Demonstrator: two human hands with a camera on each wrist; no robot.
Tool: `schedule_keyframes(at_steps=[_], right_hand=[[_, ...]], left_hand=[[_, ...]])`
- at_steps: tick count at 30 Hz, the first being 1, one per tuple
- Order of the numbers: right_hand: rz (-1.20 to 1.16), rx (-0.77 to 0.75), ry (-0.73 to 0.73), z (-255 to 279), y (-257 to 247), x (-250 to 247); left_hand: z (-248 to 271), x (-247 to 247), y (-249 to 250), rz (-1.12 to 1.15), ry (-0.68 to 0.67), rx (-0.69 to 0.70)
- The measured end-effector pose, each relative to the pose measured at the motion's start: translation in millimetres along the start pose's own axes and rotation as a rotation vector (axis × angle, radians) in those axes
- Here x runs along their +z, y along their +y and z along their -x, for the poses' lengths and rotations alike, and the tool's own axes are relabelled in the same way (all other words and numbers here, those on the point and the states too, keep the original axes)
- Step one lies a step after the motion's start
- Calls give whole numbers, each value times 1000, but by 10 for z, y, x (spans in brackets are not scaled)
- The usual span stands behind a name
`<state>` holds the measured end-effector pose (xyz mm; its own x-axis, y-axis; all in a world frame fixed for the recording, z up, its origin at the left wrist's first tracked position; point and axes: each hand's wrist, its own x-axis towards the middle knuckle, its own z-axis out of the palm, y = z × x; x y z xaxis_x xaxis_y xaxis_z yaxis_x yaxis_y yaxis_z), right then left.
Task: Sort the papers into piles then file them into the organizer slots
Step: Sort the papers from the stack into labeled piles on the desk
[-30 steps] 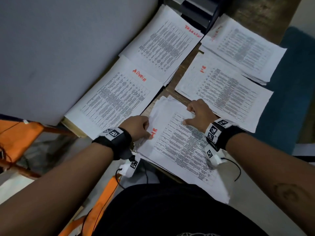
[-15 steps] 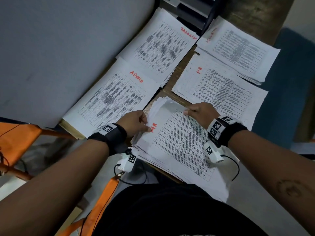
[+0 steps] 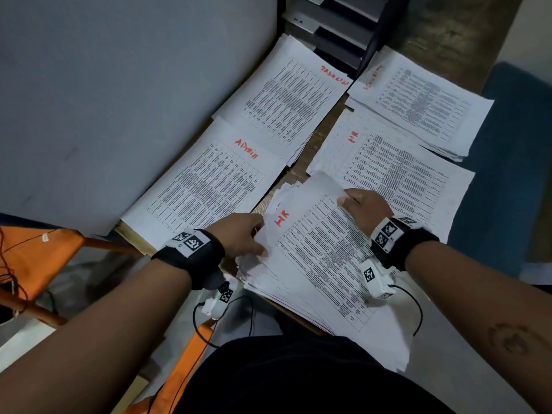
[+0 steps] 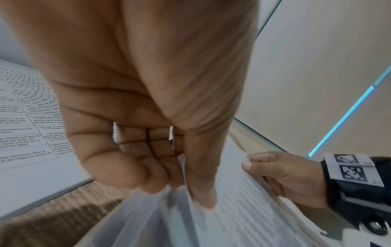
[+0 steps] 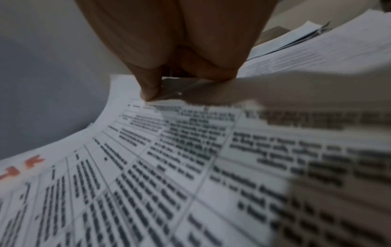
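- Sorting appears well advanced: ADMIN pile (image 3: 206, 186) is laid at left.
- Unsorted stack (image 3: 322, 264) is pinched by left hand (image 3: 242, 234) and right hand (image 3: 366, 209).
- HR pile (image 3: 397, 174) awaits; organizer slots (image 3: 334, 28) remain unfilled.

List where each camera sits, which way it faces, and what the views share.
Head: worn on the head, looks down at the paper piles on the table; both forearms, left hand, right hand.
Left wrist: looks along the left hand pinching the sheet's edge; right hand beyond.
Right wrist: looks along the right hand at the red-marked top sheet.
Shared: that top sheet, held by both hands.
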<state>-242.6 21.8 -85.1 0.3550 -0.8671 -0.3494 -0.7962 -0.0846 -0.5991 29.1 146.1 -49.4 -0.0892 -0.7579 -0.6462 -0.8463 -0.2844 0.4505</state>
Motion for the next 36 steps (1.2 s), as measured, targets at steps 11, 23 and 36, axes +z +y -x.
schedule_keyframes(at_steps=[11, 23, 36], right_hand=[[-135, 76, -100, -31, 38, -170], [-336, 81, -258, 98, 119, -269], [-1064, 360, -310, 143, 345, -285]], left_hand=[[-43, -221, -81, 674, 387, 34], [-400, -538, -67, 1257, 712, -111], [-826, -756, 135, 1106, 848, -290]])
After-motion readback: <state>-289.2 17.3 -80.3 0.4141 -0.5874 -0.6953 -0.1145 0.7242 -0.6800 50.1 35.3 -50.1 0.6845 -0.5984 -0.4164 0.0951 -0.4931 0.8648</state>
